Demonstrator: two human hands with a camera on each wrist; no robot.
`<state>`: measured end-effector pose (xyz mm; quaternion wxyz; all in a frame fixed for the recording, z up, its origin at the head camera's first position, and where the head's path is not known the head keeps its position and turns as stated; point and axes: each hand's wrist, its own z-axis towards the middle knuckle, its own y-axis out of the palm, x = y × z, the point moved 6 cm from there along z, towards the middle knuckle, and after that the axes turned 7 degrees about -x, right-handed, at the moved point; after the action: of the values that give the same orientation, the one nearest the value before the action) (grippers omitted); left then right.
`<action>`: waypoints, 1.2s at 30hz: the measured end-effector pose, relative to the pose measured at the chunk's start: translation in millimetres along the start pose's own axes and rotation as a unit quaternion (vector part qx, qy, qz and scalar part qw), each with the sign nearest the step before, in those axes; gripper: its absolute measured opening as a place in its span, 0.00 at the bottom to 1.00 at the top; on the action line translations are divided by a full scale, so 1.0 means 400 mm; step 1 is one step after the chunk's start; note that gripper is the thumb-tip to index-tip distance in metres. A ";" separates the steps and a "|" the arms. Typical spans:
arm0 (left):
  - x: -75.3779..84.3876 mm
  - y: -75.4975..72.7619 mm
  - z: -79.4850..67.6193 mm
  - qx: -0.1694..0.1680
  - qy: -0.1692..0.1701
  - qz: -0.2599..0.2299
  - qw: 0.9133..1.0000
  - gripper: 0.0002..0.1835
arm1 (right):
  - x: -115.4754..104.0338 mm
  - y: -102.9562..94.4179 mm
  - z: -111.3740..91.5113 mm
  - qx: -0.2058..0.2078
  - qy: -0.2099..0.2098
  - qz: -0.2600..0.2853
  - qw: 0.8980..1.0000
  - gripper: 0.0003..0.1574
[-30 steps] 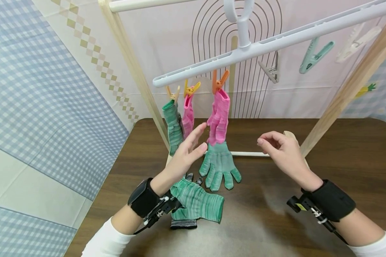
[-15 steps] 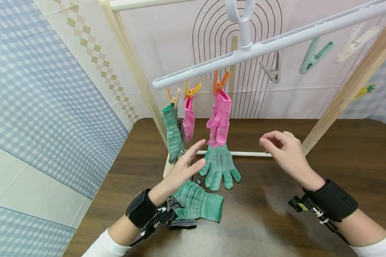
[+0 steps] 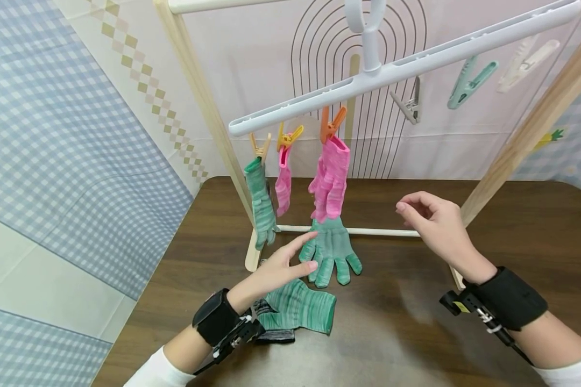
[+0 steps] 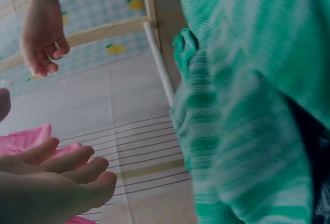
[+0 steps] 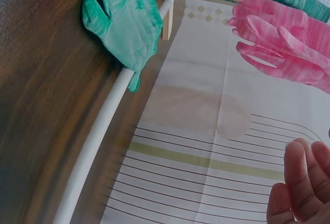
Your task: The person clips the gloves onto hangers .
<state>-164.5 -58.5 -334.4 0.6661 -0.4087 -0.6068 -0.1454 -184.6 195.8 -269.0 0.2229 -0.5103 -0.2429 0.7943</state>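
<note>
My left hand [image 3: 283, 266], empty with fingers extended, hovers over a pile of green gloves [image 3: 310, 309] with a grey-black cuff [image 3: 277, 337] under it. Beyond its fingertips a flat green glove [image 3: 333, 252] lies palm-side visible on the table. My right hand [image 3: 438, 228] is held in the air to the right, fingers loosely bent around nothing. Between and behind the hands, a pink glove [image 3: 331, 177] hangs from an orange clothespin [image 3: 330, 124]. Left of it hang another pink glove [image 3: 283, 185] on a yellow clothespin [image 3: 289, 137] and a green glove [image 3: 260, 201] on a wooden clothespin [image 3: 260, 148].
A white hanger bar [image 3: 397, 71] slants across the top. From its right part hang a grey clip [image 3: 410, 105], a mint clothespin [image 3: 469, 85] and a white one [image 3: 525, 63]. Wooden posts [image 3: 200, 94] frame both sides, joined low by a white rod [image 3: 382, 232].
My left hand has dropped from beside the hanging pink gloves to just over the gloves on the table. My right hand has shifted slightly right. The hanging gloves have swung a little.
</note>
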 end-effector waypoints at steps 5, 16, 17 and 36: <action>-0.029 0.014 0.007 -0.026 -0.035 0.058 0.997 0.33 | -0.003 -0.014 0.007 0.012 -0.001 -0.004 1.000 0.07; -0.075 0.050 0.020 -0.118 -0.061 0.196 0.972 0.26 | -0.013 -0.035 0.013 0.031 -0.008 -0.009 0.999 0.08; -0.079 0.053 0.021 -0.125 -0.062 0.206 0.969 0.26 | -0.013 -0.036 0.013 0.031 -0.008 -0.009 0.999 0.08; -0.093 0.092 0.028 -0.191 -0.059 0.276 0.940 0.21 | -0.020 -0.061 0.035 0.060 0.000 -0.012 0.998 0.10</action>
<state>-155.0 -39.0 -383.1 0.5524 -0.6874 -0.4695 -0.0443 -191.9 207.8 -243.2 0.2629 -0.4933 -0.2007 0.8045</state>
